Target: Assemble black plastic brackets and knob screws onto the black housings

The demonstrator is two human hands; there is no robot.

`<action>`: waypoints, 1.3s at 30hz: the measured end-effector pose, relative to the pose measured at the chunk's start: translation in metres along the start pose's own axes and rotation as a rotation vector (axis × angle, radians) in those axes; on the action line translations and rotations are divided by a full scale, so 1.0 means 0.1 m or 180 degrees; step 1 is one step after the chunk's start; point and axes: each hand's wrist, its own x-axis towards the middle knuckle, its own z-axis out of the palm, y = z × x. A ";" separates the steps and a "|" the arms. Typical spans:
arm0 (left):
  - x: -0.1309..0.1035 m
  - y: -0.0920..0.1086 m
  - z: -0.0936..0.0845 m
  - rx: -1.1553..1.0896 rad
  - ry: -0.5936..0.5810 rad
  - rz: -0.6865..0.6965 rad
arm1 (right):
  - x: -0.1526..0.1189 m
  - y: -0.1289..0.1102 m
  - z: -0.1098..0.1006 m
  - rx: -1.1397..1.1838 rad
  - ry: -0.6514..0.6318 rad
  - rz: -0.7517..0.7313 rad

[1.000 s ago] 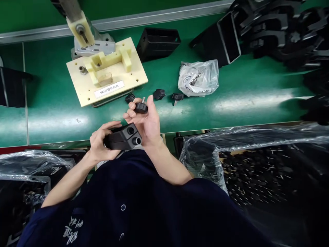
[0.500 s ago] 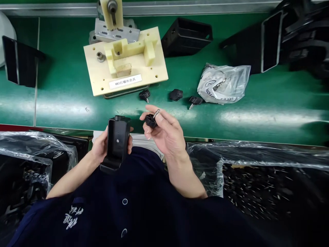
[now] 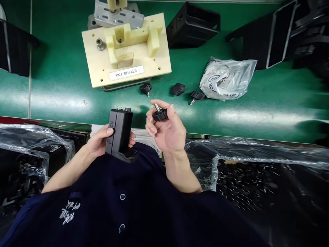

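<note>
My left hand (image 3: pixel 99 139) is closed around a black plastic bracket (image 3: pixel 118 133), tilted so that its side with raised markings shows. Between the thumb and fingers of my right hand (image 3: pixel 169 130) is a black knob screw (image 3: pixel 159 114), its metal thread pointing up. The bracket and the knob screw are apart, with a gap between my hands. Just beyond, on the green bench, lie another knob screw (image 3: pixel 145 89), a black knob (image 3: pixel 178 89) whose thread is hidden, and a further knob screw (image 3: pixel 197 96).
A cream fixture (image 3: pixel 97 73) with a white label stands at the back. Black rectangular housings (image 3: pixel 192 31) sit behind and at the sides. A clear plastic bag (image 3: pixel 228 79) lies right on the green bench (image 3: pixel 59 92). A plastic-lined bin of knob screws (image 3: pixel 244 185) is at my lower right.
The bracket has turned in my left hand, from its hollow face to its marked side. My right hand has turned the knob screw upright and shifted slightly right. The camera view has moved a little.
</note>
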 end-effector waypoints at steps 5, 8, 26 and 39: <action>0.02 0.00 0.03 0.0448 0.0300 0.0192 | -0.03 0.02 0.01 -0.0333 0.0278 -0.0166; 0.04 -0.01 0.05 0.0447 0.0334 0.0128 | -0.03 0.03 -0.02 -0.0362 0.0345 -0.0229; -0.02 0.01 0.07 0.0451 0.0587 0.0356 | 0.06 -0.10 -0.63 -0.3483 0.1304 -0.1697; 0.00 -0.09 0.11 0.0257 0.0498 0.0139 | 0.36 -0.34 -0.85 -0.4925 0.1444 -0.2142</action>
